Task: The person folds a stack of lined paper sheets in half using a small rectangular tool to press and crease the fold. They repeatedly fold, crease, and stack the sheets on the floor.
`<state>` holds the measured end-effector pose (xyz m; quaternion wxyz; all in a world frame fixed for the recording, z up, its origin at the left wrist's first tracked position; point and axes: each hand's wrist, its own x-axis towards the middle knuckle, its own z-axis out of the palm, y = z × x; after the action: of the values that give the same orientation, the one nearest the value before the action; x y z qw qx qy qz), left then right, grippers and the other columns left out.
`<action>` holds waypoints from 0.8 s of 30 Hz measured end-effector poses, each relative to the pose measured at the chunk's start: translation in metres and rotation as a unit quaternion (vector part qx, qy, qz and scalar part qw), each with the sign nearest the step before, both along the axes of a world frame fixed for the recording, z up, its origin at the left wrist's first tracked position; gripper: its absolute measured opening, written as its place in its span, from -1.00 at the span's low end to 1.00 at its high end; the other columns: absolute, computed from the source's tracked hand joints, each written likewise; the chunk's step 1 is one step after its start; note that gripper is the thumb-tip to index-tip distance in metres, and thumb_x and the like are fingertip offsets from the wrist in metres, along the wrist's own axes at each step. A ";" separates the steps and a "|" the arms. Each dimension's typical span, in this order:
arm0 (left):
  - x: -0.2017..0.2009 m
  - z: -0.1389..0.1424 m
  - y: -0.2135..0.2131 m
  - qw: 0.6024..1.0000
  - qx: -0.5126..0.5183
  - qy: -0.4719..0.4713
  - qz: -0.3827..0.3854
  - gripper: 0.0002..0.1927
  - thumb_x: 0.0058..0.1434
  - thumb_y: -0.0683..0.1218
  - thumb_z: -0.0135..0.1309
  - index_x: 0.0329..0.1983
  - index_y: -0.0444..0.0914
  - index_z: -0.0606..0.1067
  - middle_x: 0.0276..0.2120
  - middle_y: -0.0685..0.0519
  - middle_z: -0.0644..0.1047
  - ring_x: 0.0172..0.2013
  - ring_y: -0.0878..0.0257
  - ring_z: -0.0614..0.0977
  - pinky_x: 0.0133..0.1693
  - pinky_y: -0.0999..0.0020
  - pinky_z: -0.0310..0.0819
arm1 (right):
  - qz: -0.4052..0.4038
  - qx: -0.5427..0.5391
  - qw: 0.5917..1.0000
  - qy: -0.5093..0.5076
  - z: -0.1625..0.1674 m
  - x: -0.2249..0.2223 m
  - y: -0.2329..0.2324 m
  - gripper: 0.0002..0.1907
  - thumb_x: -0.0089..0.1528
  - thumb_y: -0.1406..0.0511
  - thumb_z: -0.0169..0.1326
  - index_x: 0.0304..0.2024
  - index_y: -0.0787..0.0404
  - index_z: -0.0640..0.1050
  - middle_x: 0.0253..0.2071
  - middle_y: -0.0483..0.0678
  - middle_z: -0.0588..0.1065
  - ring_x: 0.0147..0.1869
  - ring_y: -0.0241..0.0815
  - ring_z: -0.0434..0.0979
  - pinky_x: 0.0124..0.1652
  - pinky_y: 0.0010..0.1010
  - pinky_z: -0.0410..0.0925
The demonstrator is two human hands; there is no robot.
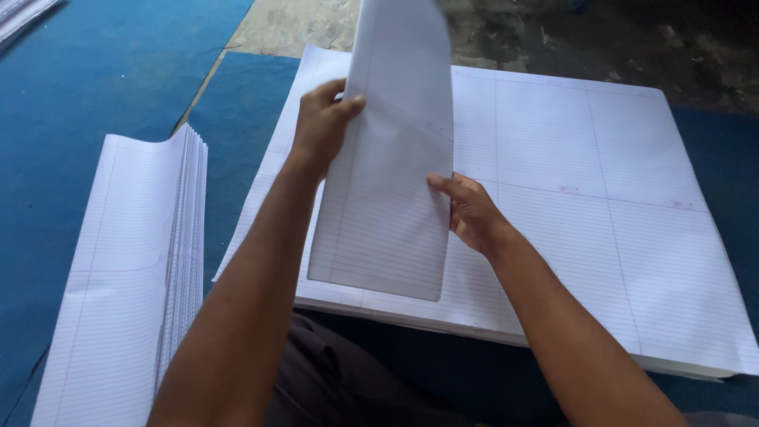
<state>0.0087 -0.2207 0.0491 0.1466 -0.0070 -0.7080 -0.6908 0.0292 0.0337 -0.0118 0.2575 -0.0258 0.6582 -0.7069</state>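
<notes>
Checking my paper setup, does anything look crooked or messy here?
Mostly tidy. The folded stack on the left fans open and curls at its far end, and the big sheet pile sits skewed to the blue mat.

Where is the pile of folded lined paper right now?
In the head view, the pile of folded sheets lies on the blue mat at the lower left, beside the person's left arm and left of the big flat stack of lined sheets.

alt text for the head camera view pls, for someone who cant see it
Two bare hands, left hand and right hand, hold a folded ruled sheet above a stack of large ruled sheets on blue matting. A pile of folded sheets lies to the left.
</notes>
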 end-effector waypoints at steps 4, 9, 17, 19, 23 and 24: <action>0.014 -0.050 -0.018 0.991 0.016 -0.123 0.056 -0.44 0.21 -0.09 0.06 0.28 -0.36 0.37 -0.05 -0.28 0.60 -0.15 0.04 0.71 -0.14 0.24 0.68 | -0.009 0.092 0.995 -0.026 -0.011 -0.001 -0.014 -0.25 0.17 0.09 0.18 0.24 0.48 0.35 -0.03 0.30 0.51 0.04 0.04 0.57 -0.08 -0.25 0.49; 0.019 -0.094 -0.032 0.962 0.034 -0.260 0.076 -0.37 0.25 -0.13 0.05 0.38 -0.35 0.24 0.09 -0.38 0.50 0.06 -0.05 0.60 0.13 0.11 0.49 | -0.023 0.147 0.989 -0.029 -0.018 -0.003 -0.027 -0.27 0.13 0.18 0.17 0.25 0.41 0.28 -0.09 0.29 0.55 -0.05 0.00 0.67 -0.11 -0.32 0.57; 0.002 -0.083 -0.023 0.907 -0.253 -0.312 0.130 -0.32 0.19 -0.19 0.10 0.40 -0.35 0.22 0.20 -0.31 0.45 0.13 -0.07 0.58 0.13 0.11 0.55 | 0.005 0.245 0.969 0.026 -0.008 -0.006 -0.056 -0.35 0.11 0.25 0.18 0.19 0.47 0.39 -0.12 0.33 0.57 -0.15 0.08 0.67 -0.24 -0.22 0.55; 0.003 -0.078 -0.023 0.897 -0.291 -0.307 0.133 -0.33 0.21 -0.22 0.05 0.41 -0.32 0.21 0.21 -0.29 0.45 0.12 -0.05 0.59 0.11 0.12 0.57 | 0.002 0.256 0.966 0.045 -0.004 -0.005 -0.066 -0.36 0.13 0.29 0.16 0.20 0.45 0.33 -0.14 0.35 0.56 -0.18 0.10 0.68 -0.27 -0.20 0.56; 0.011 -0.071 -0.045 0.918 -0.263 -0.263 0.138 -0.33 0.19 -0.21 0.06 0.40 -0.24 0.23 0.26 -0.22 0.39 0.10 -0.01 0.60 0.09 0.14 0.55 | 0.012 0.253 0.964 0.085 0.011 0.003 -0.087 -0.39 0.18 0.31 0.14 0.21 0.46 0.29 -0.16 0.35 0.53 -0.21 0.09 0.68 -0.31 -0.21 0.58; 0.014 -0.070 -0.055 0.923 -0.249 -0.260 0.138 -0.35 0.20 -0.19 0.07 0.39 -0.23 0.24 0.27 -0.20 0.37 0.10 -0.01 0.60 0.08 0.15 0.56 | 0.019 0.241 0.966 0.087 0.015 0.006 -0.094 -0.39 0.19 0.31 0.13 0.21 0.46 0.28 -0.16 0.34 0.53 -0.22 0.08 0.68 -0.32 -0.21 0.58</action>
<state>0.0227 -0.2754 -0.0211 0.0446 0.2344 -0.8644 -0.4425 0.0349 -0.0599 0.0030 0.2108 -0.0366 0.8287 -0.5171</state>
